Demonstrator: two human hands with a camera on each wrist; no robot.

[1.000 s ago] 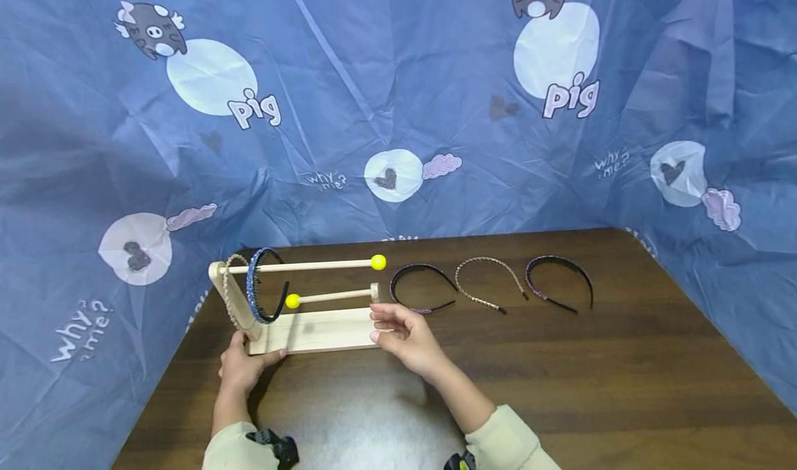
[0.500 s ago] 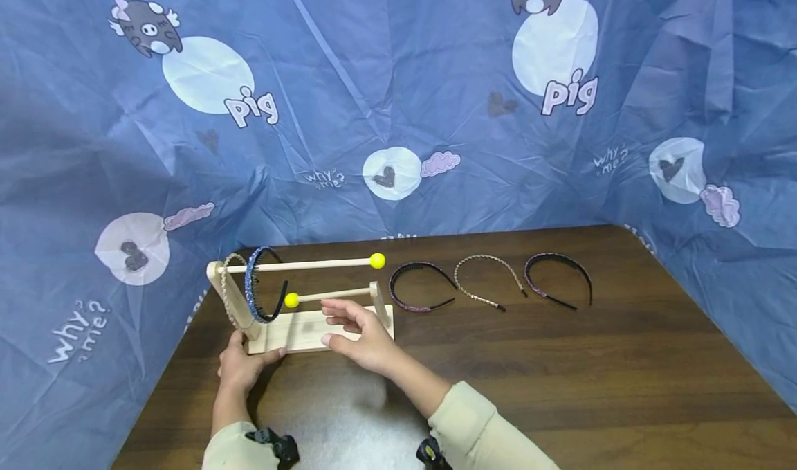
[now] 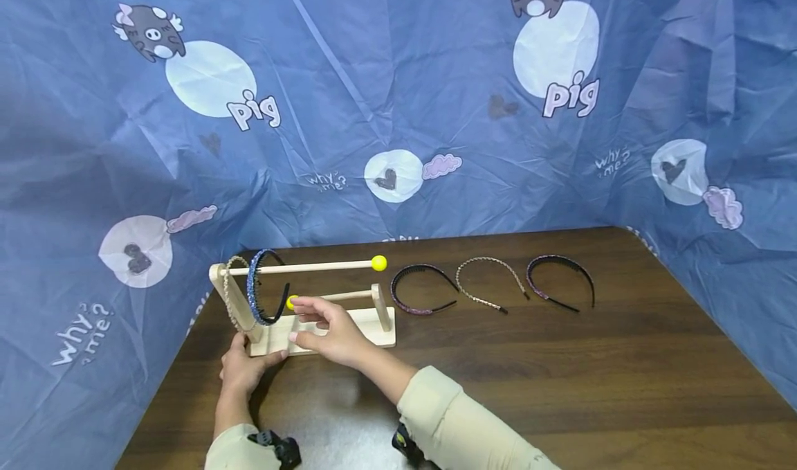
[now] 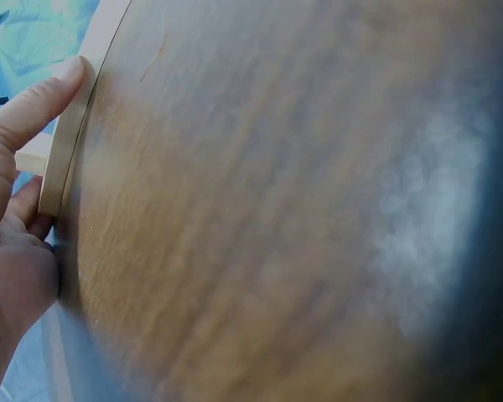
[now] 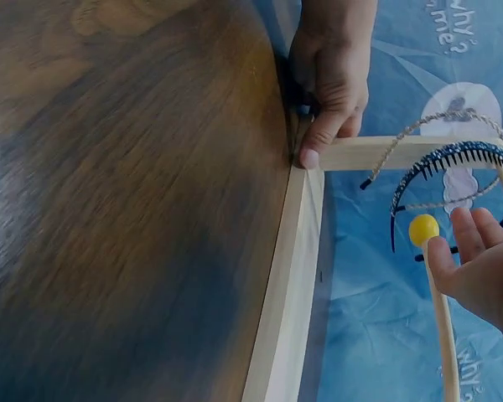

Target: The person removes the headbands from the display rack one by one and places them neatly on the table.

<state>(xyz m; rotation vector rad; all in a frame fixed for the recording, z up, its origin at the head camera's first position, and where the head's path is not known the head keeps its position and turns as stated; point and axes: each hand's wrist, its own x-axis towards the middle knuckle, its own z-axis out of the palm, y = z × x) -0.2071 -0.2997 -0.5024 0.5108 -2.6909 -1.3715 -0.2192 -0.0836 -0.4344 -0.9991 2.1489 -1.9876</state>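
Observation:
A wooden headband stand (image 3: 367, 327) has two horizontal rods with yellow ball ends. A beige braided headband (image 3: 227, 295) and a blue glittery headband (image 3: 252, 291) hang on its upper rod, near the left post. My left hand (image 3: 243, 369) holds the base's left corner, its thumb (image 4: 46, 96) along the front edge. In front of the lower rod is my right hand (image 3: 336, 333), fingers loosely bent and holding nothing. Its fingertips are near the lower yellow ball (image 5: 423, 229); whether they touch it I cannot tell.
Right of the stand, a dark headband with purple glitter (image 3: 412, 310), a gold braided headband (image 3: 478, 301) and another purple-dark headband (image 3: 529, 276) lie on the brown wooden table (image 3: 560, 387). Blue printed cloth (image 3: 336, 61) hangs behind.
My right hand has moved left along the stand, from the base's right end to the lower yellow ball. The left hand has stayed on the base; the headbands have not moved.

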